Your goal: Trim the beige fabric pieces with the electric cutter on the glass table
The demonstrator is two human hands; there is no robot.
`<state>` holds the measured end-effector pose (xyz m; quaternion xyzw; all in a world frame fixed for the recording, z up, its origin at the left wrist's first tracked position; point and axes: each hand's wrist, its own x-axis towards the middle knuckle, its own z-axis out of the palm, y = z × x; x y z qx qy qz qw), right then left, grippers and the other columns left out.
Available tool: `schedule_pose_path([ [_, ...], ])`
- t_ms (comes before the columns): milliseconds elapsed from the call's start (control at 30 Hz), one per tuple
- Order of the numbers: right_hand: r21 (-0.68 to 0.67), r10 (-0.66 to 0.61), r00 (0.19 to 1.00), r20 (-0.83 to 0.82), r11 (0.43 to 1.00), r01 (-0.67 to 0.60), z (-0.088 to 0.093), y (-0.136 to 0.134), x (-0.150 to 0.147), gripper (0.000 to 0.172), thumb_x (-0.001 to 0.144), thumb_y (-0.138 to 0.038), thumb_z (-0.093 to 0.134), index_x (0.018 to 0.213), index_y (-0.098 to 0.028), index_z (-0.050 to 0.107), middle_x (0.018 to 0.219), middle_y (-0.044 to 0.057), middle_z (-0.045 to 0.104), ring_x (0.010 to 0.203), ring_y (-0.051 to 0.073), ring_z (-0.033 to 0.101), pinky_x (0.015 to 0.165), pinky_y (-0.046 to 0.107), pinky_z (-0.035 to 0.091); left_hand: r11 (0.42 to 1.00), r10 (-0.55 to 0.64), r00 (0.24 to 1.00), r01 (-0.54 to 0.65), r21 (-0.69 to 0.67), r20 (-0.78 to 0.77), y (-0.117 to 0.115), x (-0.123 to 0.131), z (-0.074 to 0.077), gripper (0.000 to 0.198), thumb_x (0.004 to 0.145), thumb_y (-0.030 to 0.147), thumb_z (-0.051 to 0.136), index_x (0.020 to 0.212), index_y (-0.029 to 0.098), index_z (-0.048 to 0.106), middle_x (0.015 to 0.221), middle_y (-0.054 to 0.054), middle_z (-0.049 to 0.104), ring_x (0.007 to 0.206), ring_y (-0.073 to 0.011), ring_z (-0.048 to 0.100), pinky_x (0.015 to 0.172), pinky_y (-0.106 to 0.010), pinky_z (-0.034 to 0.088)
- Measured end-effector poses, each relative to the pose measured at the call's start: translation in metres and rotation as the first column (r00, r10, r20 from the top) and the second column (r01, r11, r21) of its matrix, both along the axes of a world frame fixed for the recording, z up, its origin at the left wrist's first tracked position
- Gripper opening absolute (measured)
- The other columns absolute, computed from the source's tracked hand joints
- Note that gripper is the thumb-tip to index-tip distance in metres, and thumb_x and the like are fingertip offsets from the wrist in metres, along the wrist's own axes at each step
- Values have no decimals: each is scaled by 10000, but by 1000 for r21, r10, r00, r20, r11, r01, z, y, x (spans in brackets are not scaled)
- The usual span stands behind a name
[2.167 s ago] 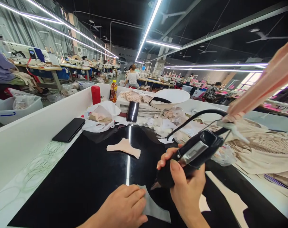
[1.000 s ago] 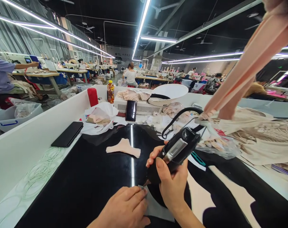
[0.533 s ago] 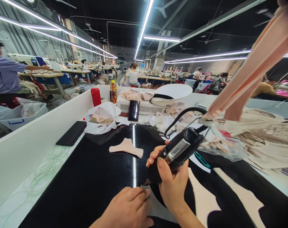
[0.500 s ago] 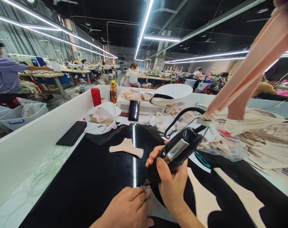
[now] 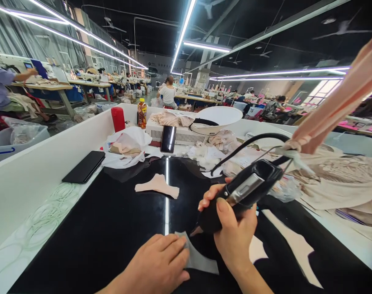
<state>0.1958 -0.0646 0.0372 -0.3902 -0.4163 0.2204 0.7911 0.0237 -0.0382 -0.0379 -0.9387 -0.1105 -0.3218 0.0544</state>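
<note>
My right hand is wrapped round a black corded handheld power tool, which tilts with its narrow metal tip down and to the left. That tip is just right of the upper end of a curved grey fabric piece. Pressed together, the fingers of my left hand hold the left part of this piece against the black work surface and hide some of it. Pale pink cut fabric lies further back. Beyond my right hand are two more pale pieces, a long one and one partly covered.
A pink fabric strip runs from the tool up to the right. Along the back are a plastic bag, a phone and a drink bottle. Beige fabric is heaped at right; a low white wall borders the left.
The tool and my right hand have moved right, uncovering more of the grey fabric piece. My left hand stays on that piece. The whole view has shifted slightly.
</note>
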Motion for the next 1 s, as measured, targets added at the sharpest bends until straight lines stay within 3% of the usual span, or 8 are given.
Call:
schedule_pose_path([
  [367,-33,-97,995,35,995,98,4,-48,30,273,897,-301,773,1131,-289,632,805,-20,662,625,139,633,556,298,587,1000,-1,999,-1,-28,-52,-2,-4,2,490,1154,364,221,1179,198,681,1219,-30,748,1058,-181,703,817,-327,539],
  [567,-27,-54,994,92,998,56,-3,-52,36,279,942,-267,723,1191,-307,603,848,-10,664,668,151,648,590,329,599,1000,5,997,-6,-9,-81,-2,-4,3,505,1152,387,218,1218,203,683,1240,-24,738,1080,-188,690,841,-341,543],
  [767,-10,-119,990,72,993,121,-6,-46,33,291,924,-289,746,1180,-299,607,843,-18,659,657,145,636,589,317,583,1000,3,997,-4,-19,-78,-1,-6,5,482,1148,409,250,1228,215,684,1232,-16,736,1081,-187,681,865,-336,544],
  [1000,-9,-98,991,86,995,99,-9,-45,34,303,933,-295,744,1194,-303,589,868,-21,660,668,141,643,613,321,571,1000,2,996,-3,-13,-91,-1,-6,12,483,1151,384,238,1210,215,686,1214,-18,734,1063,-184,680,849,-335,543],
])
